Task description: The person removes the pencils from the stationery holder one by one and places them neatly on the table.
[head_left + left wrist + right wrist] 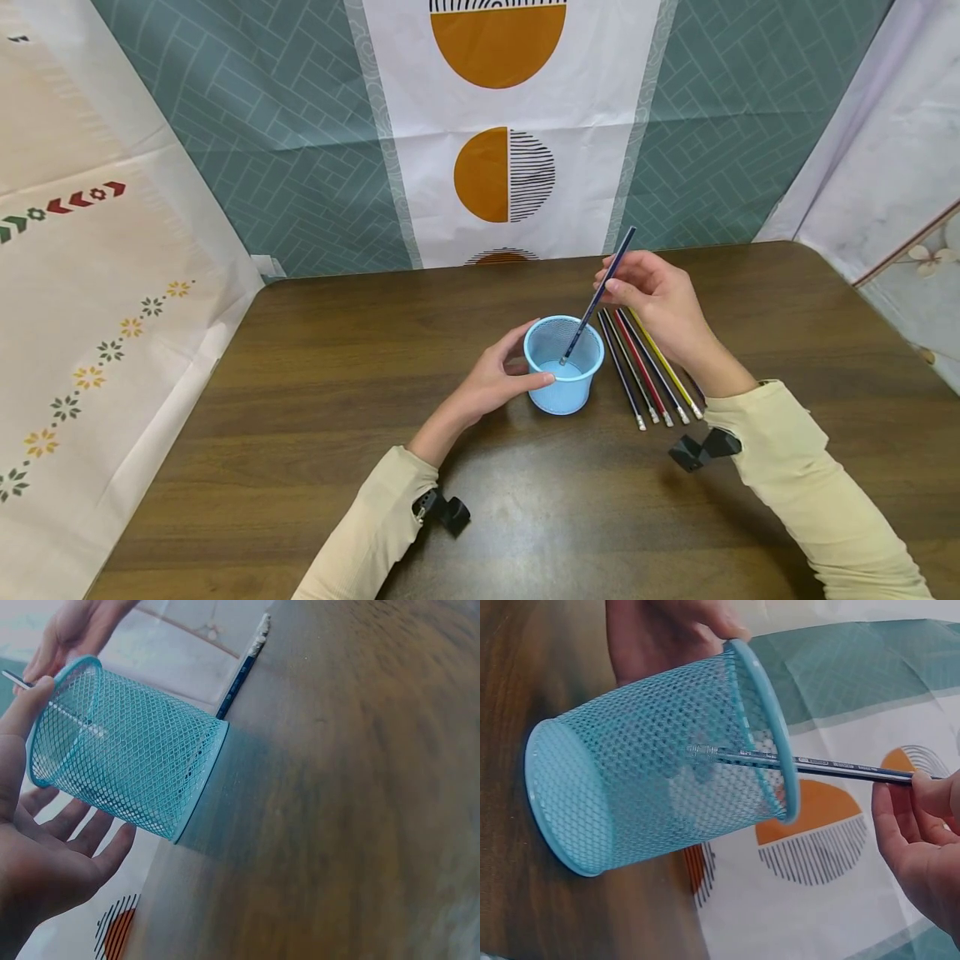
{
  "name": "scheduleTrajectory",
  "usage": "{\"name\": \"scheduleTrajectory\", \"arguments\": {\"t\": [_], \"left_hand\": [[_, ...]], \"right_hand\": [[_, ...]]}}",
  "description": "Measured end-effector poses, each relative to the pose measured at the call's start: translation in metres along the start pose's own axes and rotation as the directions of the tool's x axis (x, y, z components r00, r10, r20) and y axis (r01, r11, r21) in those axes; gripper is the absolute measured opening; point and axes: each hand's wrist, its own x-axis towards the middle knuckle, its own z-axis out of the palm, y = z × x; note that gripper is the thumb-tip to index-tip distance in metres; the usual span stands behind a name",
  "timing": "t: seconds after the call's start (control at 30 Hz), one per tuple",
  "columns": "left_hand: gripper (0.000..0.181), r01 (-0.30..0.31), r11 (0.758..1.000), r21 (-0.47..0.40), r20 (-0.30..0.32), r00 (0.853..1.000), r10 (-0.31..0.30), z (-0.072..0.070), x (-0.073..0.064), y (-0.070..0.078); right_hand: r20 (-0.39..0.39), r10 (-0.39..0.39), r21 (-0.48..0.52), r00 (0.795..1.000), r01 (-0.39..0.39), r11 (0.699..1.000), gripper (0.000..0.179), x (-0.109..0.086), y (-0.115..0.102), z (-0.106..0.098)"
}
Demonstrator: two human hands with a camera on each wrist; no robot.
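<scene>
A light blue mesh pencil cup point(564, 397) stands upright on the table. My left hand point(497, 377) holds it from the left, with the thumb at the near rim and the fingers around the far side. In my right hand point(663, 304), thumb and fingertips pinch a dark blue pencil point(604, 285) near its upper end. The pencil slants down into the cup, eraser end first. Through the mesh in the right wrist view, its eraser end point(702, 752) shows inside the cup, above the base. No other pencil is seen in the cup.
Right of the cup, several pencils point(651, 367) lie side by side on the brown wooden table point(337, 433), eraser ends toward me. They are dark blue, red, yellow and blackish. Patterned cloth point(300, 167) hangs behind the table's far edge, and more cloth flanks both sides.
</scene>
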Motion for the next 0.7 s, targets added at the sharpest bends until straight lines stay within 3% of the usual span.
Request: {"name": "scheduleTrajectory", "arguments": {"t": [0.23,0.43,0.7], "left_hand": [[0.073,0.013,1.000,-0.010,0.002,1.000,-0.013,0.000,0.000,0.000],[0.073,0.007,1.000,-0.008,-0.001,1.000,-0.008,0.000,0.000,0.000],[0.071,0.005,1.000,-0.001,-0.008,1.000,-0.005,0.000,0.000,0.000]], "right_hand": [[-0.019,-0.057,0.097,0.998,0.059,0.994,0.027,0.001,-0.011,-0.004],[-0.077,-0.112,0.121,0.991,0.121,0.985,0.022,0.000,-0.019,-0.007],[-0.141,-0.140,0.045,0.980,0.147,0.988,0.026,-0.002,-0.024,-0.014]]}}
